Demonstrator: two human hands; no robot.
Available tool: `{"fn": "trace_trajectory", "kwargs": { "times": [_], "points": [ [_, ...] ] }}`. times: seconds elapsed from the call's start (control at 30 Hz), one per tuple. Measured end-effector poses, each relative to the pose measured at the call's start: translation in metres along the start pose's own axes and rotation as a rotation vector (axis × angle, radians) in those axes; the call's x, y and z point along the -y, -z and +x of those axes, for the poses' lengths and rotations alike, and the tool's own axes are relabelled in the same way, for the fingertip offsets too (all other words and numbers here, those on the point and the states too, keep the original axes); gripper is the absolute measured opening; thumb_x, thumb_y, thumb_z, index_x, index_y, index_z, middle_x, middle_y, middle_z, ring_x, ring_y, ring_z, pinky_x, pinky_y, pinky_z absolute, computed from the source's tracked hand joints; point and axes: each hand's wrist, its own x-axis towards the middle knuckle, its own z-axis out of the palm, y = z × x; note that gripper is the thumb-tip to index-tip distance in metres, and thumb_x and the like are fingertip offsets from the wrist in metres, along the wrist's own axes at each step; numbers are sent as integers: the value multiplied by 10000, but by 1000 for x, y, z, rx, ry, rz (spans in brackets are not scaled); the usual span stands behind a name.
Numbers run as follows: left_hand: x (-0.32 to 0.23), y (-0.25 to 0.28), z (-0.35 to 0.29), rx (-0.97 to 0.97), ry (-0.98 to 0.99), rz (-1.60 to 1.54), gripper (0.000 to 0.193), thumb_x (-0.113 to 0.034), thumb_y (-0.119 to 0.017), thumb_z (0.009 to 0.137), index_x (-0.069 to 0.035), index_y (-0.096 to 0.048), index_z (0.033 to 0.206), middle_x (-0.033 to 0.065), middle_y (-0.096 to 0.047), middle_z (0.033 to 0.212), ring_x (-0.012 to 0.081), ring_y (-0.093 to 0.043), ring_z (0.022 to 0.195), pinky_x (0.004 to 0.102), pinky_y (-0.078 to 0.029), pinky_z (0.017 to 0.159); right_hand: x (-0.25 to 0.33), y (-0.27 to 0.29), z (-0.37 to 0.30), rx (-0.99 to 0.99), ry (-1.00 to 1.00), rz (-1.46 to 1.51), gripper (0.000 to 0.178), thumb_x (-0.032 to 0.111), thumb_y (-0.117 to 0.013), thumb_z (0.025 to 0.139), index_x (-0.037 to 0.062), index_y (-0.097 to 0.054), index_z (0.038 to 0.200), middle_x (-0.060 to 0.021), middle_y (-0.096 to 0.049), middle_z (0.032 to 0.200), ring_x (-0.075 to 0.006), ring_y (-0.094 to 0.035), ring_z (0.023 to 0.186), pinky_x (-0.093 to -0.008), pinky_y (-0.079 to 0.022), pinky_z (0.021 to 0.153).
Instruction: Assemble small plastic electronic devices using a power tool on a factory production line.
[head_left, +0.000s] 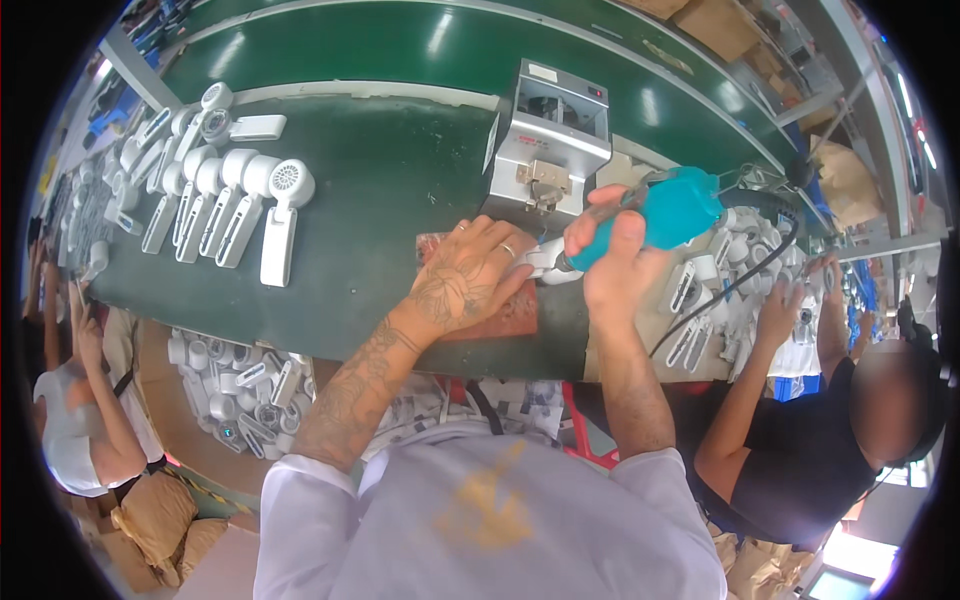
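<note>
My right hand (pixel 622 255) is wrapped round a teal electric screwdriver (pixel 685 210), which lies tilted with its tip end toward the left. That tip end meets a white handheld fan (pixel 545 262), of which only a piece shows past my fingers. Over the rest of the fan lies my left hand (pixel 465 275), pressing it down on a reddish-brown mat (pixel 505 318); a ring is on one finger. Just beyond both hands stands a grey screw feeder (pixel 555 140).
Several white handheld fans (pixel 280 225) lie in a row on the green bench (pixel 370 170) at left. More fan parts (pixel 740 260) are heaped at right, beside a black cable (pixel 735 285). A box of parts (pixel 240 385) stands below. A co-worker (pixel 800 420) sits close at right.
</note>
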Motion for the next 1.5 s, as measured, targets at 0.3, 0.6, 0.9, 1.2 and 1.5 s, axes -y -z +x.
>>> {"fn": "trace_trajectory", "kwargs": {
  "times": [0.3, 0.6, 0.9, 1.2, 1.5],
  "points": [
    [0, -3, -1, 47, 25, -20, 300, -212, -676, 898, -34, -669, 1138, 116, -622, 1090, 317, -570, 987, 438, -454, 882, -18, 3, -11, 7, -33, -77, 503, 475, -577, 1000, -25, -532, 1011, -74, -539, 673, -182, -549, 589, -313, -463, 566],
    [0, 0, -1, 18, -3, 29, 327, -256, -649, 919, -19, -639, 1145, 108, -623, 1174, 310, -577, 1050, 482, -470, 943, -28, 2, -17, 39, -19, -15, 398, 404, -591, 1006, 15, -526, 954, -72, -540, 692, -173, -542, 595, -316, -460, 551],
    [-11, 17, -45, -71, -159, 224, 374, -204, -784, 788, -98, -686, 1134, 74, -691, 1138, 288, -662, 933, 419, -519, 798, 35, 21, -44, -146, -75, 140, 661, 681, -634, 865, 41, -527, 992, -55, -507, 638, -175, -493, 545, -319, -423, 519],
    [-9, 54, -7, -523, 214, 289, 259, -35, -695, 872, -25, -660, 1129, 174, -671, 1106, 354, -638, 1002, 421, -518, 870, 44, 86, -95, -256, -109, -81, 729, 647, -655, 875, -45, -503, 1047, -81, -541, 654, -196, -561, 572, -320, -465, 529],
    [-69, -187, 171, -73, 162, -23, 462, -413, -669, 887, -1, -624, 1092, 181, -657, 1033, 368, -651, 985, 448, -538, 872, 59, 112, -115, -268, -81, -119, 466, 320, -744, 894, -62, -565, 1094, -86, -605, 812, -143, -582, 633, -274, -437, 561]
  ]
}}
